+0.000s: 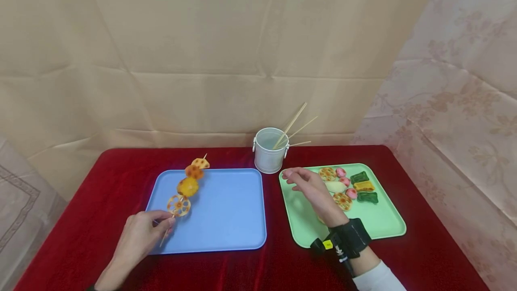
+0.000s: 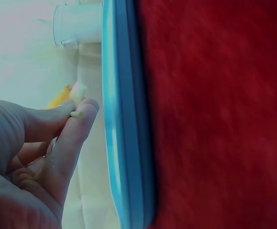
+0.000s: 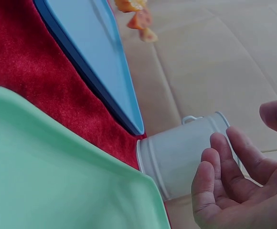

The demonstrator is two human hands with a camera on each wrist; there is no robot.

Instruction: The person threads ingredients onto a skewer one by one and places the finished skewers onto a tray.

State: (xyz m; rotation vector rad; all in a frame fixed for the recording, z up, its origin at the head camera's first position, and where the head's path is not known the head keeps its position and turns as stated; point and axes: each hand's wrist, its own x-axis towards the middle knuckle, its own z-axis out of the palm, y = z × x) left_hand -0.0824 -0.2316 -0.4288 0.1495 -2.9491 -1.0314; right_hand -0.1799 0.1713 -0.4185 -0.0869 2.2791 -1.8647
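Over the blue tray (image 1: 226,210), my left hand (image 1: 141,235) pinches the lower end of a skewer (image 1: 163,238) between thumb and fingers. Threaded up that stick are a lotus root slice (image 1: 179,205), a yellow round piece (image 1: 187,187), an orange piece (image 1: 194,172) and a pale spotted slice (image 1: 200,163) at the top. In the left wrist view the stick's end pokes out from between the fingertips (image 2: 91,106). My right hand (image 1: 311,187) hovers above the green tray's left side, its fingers loosely bent and nothing between them.
On the green tray (image 1: 383,226) lie lotus root slices (image 1: 342,201), pink balls (image 1: 351,193), a pale oval piece (image 1: 335,187), green knots (image 1: 367,197) and a yellow piece (image 1: 364,186). Behind, between the trays, stands a white bucket (image 1: 268,158) holding several bare sticks (image 1: 296,118).
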